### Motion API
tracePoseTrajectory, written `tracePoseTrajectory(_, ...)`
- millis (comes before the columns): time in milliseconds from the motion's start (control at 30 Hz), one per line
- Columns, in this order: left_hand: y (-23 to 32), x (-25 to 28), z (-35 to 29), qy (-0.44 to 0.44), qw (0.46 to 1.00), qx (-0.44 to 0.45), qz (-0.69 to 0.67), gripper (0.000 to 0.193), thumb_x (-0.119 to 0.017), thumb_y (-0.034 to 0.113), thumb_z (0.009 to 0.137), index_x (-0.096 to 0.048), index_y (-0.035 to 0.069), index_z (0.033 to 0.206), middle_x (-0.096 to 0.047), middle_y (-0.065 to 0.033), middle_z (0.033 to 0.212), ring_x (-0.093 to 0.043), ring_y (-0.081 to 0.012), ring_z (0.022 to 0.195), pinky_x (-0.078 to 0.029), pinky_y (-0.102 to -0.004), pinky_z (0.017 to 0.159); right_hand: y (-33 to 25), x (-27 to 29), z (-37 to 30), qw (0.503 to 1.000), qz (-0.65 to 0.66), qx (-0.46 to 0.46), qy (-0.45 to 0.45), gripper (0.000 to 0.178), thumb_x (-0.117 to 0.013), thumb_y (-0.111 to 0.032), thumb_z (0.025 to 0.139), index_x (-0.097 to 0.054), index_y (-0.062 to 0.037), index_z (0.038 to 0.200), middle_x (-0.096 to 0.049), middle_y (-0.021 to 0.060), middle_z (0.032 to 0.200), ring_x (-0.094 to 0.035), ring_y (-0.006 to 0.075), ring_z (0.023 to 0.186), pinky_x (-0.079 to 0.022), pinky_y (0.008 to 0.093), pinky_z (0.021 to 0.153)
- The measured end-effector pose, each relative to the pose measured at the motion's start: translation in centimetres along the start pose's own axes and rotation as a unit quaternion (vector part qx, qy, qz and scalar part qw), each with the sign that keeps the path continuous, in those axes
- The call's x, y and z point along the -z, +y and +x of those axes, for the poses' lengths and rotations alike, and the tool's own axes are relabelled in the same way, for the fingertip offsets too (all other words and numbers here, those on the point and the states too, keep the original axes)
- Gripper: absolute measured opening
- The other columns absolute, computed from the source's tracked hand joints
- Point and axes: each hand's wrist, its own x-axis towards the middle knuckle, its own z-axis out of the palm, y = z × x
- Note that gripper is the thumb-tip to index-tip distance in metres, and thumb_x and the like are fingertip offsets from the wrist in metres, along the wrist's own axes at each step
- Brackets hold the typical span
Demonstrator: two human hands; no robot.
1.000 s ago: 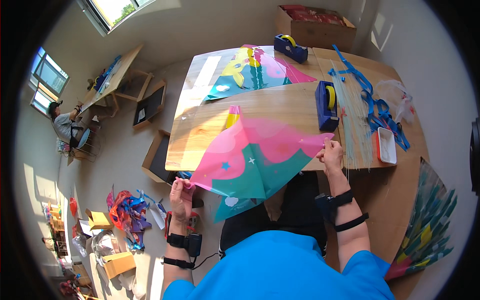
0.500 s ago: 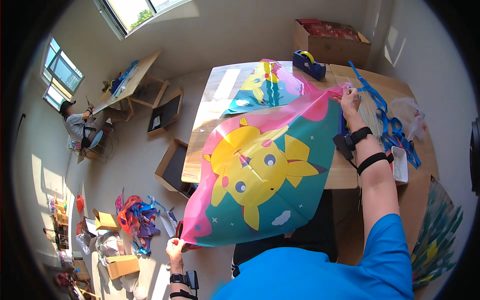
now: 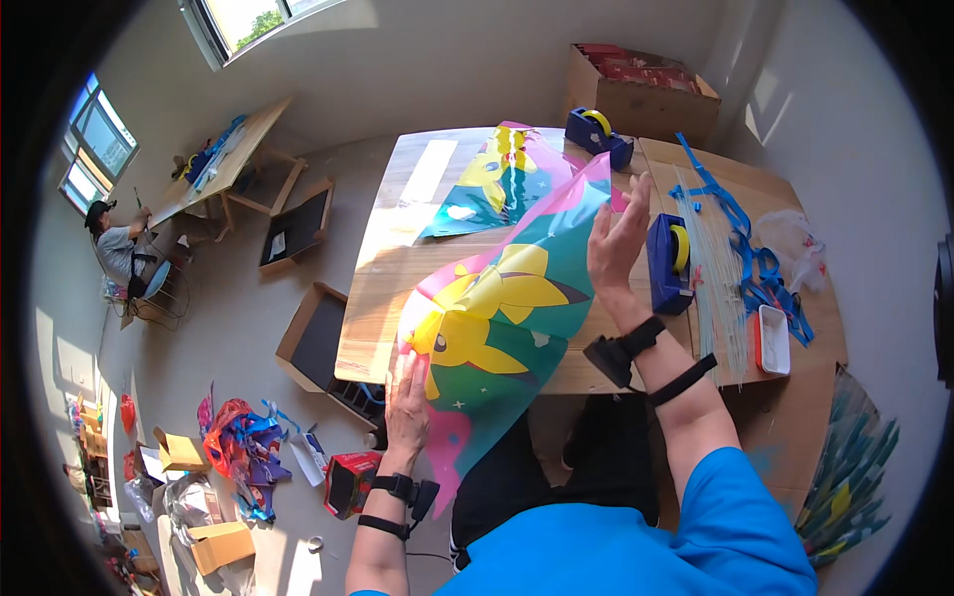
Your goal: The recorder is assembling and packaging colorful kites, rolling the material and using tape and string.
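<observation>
I see room for a hand over the tabletop (image 3: 397,266) left of the patterned sheet (image 3: 517,313); the nearer tape dispenser (image 3: 666,273) stands between the right hand (image 3: 618,246) and the pale strips (image 3: 720,288).

I have both arms stretched forward, 2 bare hands ahead of my torso (image 3: 606,546). My left forearm (image 3: 376,556) rises almost straight from the lower edge; the left hand (image 3: 406,402) shows me its back, fingers extended forward and close together, its thumb unclear to me. My right forearm (image 3: 691,407) slants forward and inward from a bent elbow. The right hand (image 3: 618,243) reaches farther out, palm turned inward, fingers extended, thumb standing apart from them, its grasp loose and unclosed.
</observation>
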Motion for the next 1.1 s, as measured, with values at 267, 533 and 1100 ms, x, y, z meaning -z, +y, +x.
tracePoseTrajectory(267,2.4,-7.2,4.6,-0.111,0.985,0.077,0.106,0.063,-0.047,0.047,0.097,-0.041,0.009,0.147,-0.029,-0.0147,0.157,-0.024,-0.0361,0.145,-0.009,-0.0614,0.116,0.5,12.3,-22.8,0.805,-0.095,0.286,-0.510,0.066,-0.060,-0.021,0.087,-0.034,-0.0135,0.147,-0.033,0.0077,0.154,-0.032,0.0269,0.141,-0.016,0.0507,0.119)
tracePoseTrajectory(533,2.7,-5.7,5.8,-0.183,0.962,0.120,0.164,0.067,-0.044,0.057,0.096,-0.041,0.013,0.147,-0.045,-0.0076,0.148,-0.029,-0.0335,0.143,0.000,-0.0664,0.115,9.4,15.7,-18.5,0.805,-0.193,0.306,-0.470,0.053,-0.074,-0.024,0.073,-0.061,-0.0087,0.122,-0.058,0.0059,0.132,-0.046,0.0235,0.133,-0.017,0.0582,0.119)
tracePoseTrajectory(1100,6.8,-8.1,4.5,-0.124,0.985,-0.054,0.111,0.083,-0.067,0.050,0.084,-0.031,0.016,0.151,-0.035,-0.0078,0.154,-0.034,-0.0358,0.141,-0.017,-0.0611,0.115,1.9,13.6,-16.6,0.893,-0.012,0.169,-0.418,0.046,-0.069,-0.018,0.084,-0.055,-0.0034,0.125,-0.060,0.0156,0.119,-0.056,0.0323,0.114,-0.040,0.0449,0.104)
